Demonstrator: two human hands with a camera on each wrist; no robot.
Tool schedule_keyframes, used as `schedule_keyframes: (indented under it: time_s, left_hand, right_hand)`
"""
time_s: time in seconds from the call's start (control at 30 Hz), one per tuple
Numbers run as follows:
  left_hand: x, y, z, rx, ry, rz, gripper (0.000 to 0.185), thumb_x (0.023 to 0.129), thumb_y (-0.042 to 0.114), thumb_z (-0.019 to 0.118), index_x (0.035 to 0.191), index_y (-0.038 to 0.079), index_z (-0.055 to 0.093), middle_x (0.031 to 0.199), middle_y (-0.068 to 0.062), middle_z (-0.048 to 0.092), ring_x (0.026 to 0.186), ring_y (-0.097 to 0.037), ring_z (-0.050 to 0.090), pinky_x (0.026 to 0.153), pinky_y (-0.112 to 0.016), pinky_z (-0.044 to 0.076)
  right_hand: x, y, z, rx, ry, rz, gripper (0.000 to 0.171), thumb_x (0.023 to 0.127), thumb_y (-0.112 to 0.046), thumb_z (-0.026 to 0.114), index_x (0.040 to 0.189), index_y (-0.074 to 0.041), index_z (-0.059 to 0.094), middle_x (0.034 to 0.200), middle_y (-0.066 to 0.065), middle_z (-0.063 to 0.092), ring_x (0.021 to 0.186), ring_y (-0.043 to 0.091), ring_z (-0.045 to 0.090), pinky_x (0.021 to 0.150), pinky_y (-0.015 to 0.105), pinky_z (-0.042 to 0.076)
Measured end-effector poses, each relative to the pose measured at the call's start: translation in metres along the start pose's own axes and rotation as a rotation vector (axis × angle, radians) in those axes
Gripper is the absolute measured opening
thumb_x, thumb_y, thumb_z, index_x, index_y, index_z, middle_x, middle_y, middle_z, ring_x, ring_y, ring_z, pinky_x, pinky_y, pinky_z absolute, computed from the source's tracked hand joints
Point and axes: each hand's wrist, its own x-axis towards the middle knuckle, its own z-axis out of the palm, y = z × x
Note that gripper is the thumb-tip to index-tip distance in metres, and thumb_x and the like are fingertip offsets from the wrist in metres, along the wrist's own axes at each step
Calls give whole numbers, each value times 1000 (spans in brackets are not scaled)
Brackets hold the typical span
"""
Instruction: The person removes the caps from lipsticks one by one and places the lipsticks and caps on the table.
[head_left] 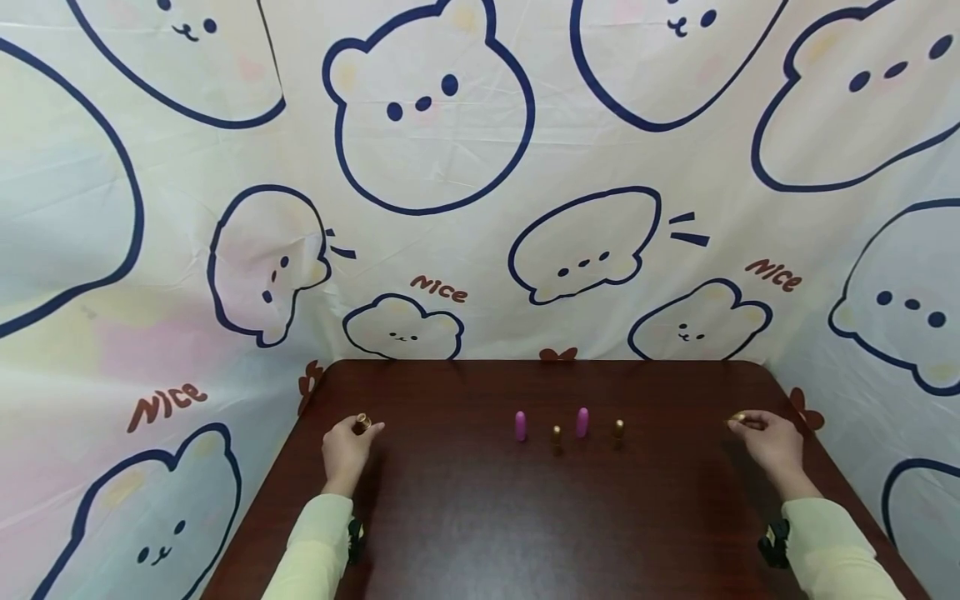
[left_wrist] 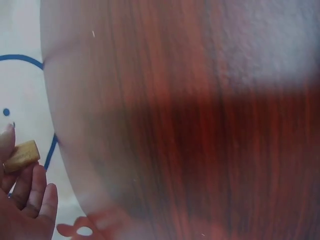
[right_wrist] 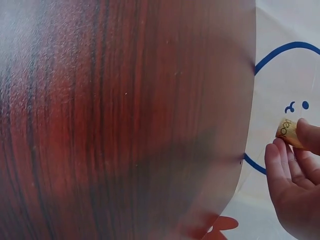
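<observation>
Pinching gold cylinders (left_wrist: 23,156) (right_wrist: 286,131) (one apiece), the hands (head_left: 348,454) (head_left: 776,443) flank four upright pieces (head_left: 521,427) (head_left: 557,434) (head_left: 582,422) (head_left: 618,429).

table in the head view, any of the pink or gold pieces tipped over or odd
Nothing stands out. On the table, two pink pieces and two gold pieces stand upright and apart. The left hand and right hand each hold a gold cylinder.

A place enclosed by printed cloth (head_left: 480,250); home or studio, I cannot tell.
The cloth hangs behind and on both sides of a dark wood-grained worktop (head_left: 480,525), and carries cartoon animals (head_left: 435,162) and the word "Nice" (head_left: 438,289).
</observation>
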Motion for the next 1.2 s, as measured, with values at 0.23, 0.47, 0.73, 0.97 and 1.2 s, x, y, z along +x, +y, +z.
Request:
schedule_keyframes:
  time_s: [0.23, 0.47, 0.73, 0.97, 1.2]
  left_hand:
    - [0, -9, -2, 20, -4, -23, 29, 86, 22, 76, 96, -5, 69, 89, -23, 68, 82, -36, 61, 70, -51, 48]
    - [-1, -17, -4, 27, -24, -44, 28, 86, 20, 75, 97, -6, 68, 90, -24, 67, 80, -36, 59, 70, -50, 47]
    - [-2, -24, -5, 47, -58, -66, 31, 87, 17, 73, 104, -8, 67, 97, -28, 66, 88, -41, 60, 75, -54, 48]
    - [-3, -26, -7, 55, -82, -92, 29, 88, 15, 72, 104, -8, 66, 98, -27, 65, 88, -40, 59, 75, -53, 47]
    - [-5, -30, -6, 53, -90, -103, 27, 88, 14, 72, 102, -8, 66, 97, -27, 65, 88, -40, 59, 76, -53, 47]
  right_hand:
    - [-1, 7, 3, -57, -8, -36, 34, 91, -18, 67, 106, 12, 62, 92, 24, 65, 85, 38, 58, 63, 44, 45]
    - [-2, 13, 8, -87, -29, -44, 31, 90, -13, 65, 105, 13, 61, 92, 26, 64, 88, 43, 55, 72, 54, 43]
    - [-2, 20, 9, -118, -32, -41, 28, 88, -11, 66, 101, 13, 62, 89, 26, 65, 88, 44, 54, 74, 54, 42]
    - [-2, 25, 10, -144, -61, -23, 26, 87, -11, 68, 98, 13, 64, 90, 26, 64, 91, 46, 53, 78, 57, 42]
    - [-3, 26, 12, -152, -79, 0, 27, 88, -11, 68, 99, 13, 64, 92, 26, 64, 93, 47, 52, 78, 58, 41]
